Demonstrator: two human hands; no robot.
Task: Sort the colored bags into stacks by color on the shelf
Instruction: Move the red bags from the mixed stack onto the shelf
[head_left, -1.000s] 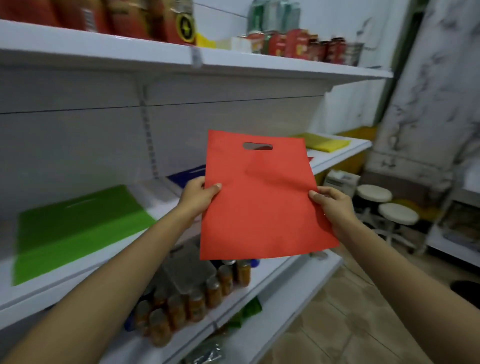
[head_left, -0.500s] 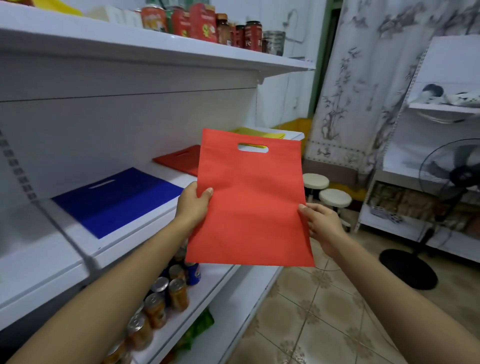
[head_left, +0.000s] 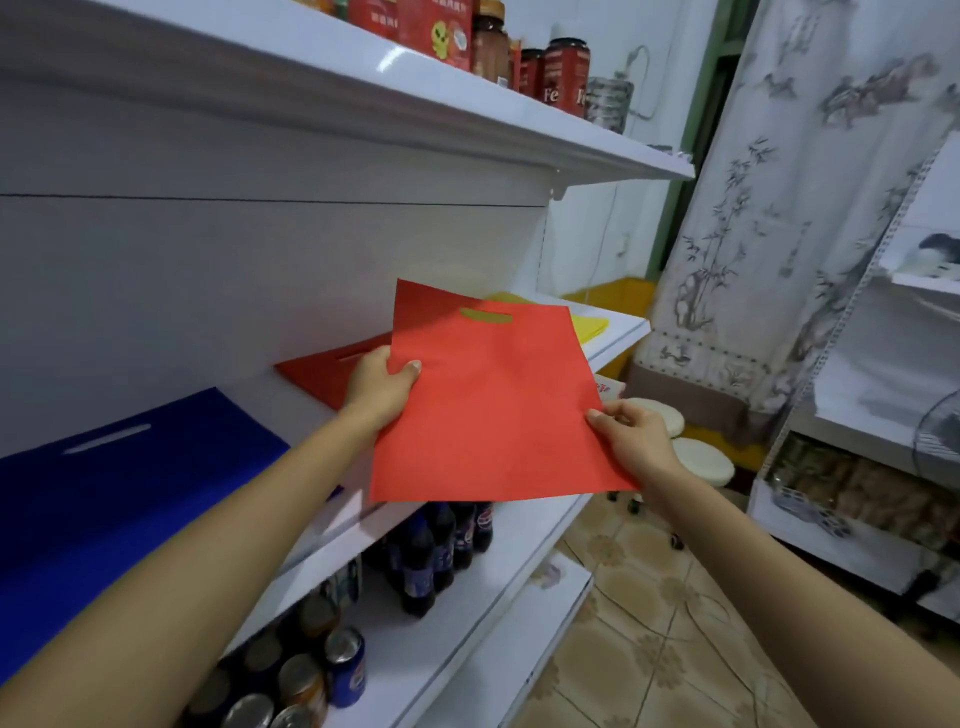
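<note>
Left hand (head_left: 382, 387) pinches left edge of red bag (head_left: 488, 410); right hand (head_left: 631, 439) grips its right edge. Bag held above red stack (head_left: 322, 371) on shelf (head_left: 618, 338), between blue bag (head_left: 130, 483) and yellow bags (head_left: 589, 325).

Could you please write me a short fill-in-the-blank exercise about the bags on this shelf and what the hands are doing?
1. The left hand and the right hand both hold one flat ____ fabric bag with a cut-out handle.
2. On the white shelf, the stack of flat red bags lies between the flat yellow bag and the flat ____ bag.
3. The dark plastic bottles stand on the shelf ____ the bags.
Missing words: red; blue; below.
</note>
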